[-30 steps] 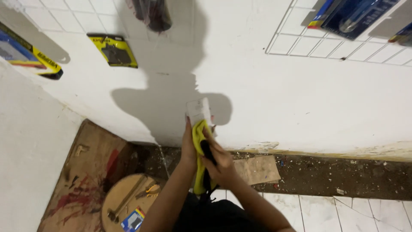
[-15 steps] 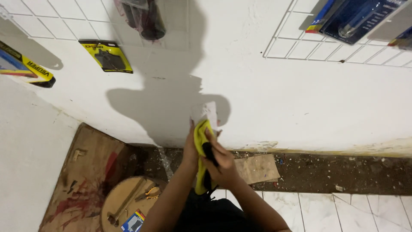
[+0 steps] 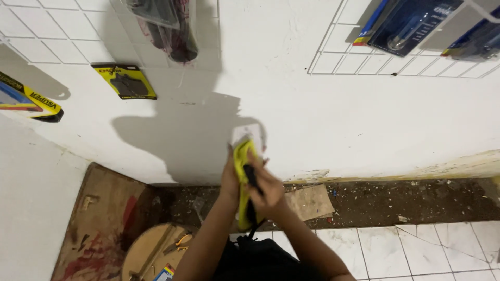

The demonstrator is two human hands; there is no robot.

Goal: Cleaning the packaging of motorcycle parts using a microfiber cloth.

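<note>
1. I am closing my left hand [image 3: 229, 179] around the yellow cloth [image 3: 241, 182], holding it up in front of the white wall [image 3: 364, 119].
2. My right hand [image 3: 266, 188] is gripping a black tool [image 3: 252, 179] pressed against the cloth.
3. Below the wall, a round wooden board [image 3: 148, 252] is lying left of my arms, and a cardboard scrap [image 3: 310, 202] is lying to the right.

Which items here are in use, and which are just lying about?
In use: yellow cloth, dark tool, white piece, held by left hand and right hand.
Lying about: round wooden board, cardboard scrap, hanging yellow package.
</note>
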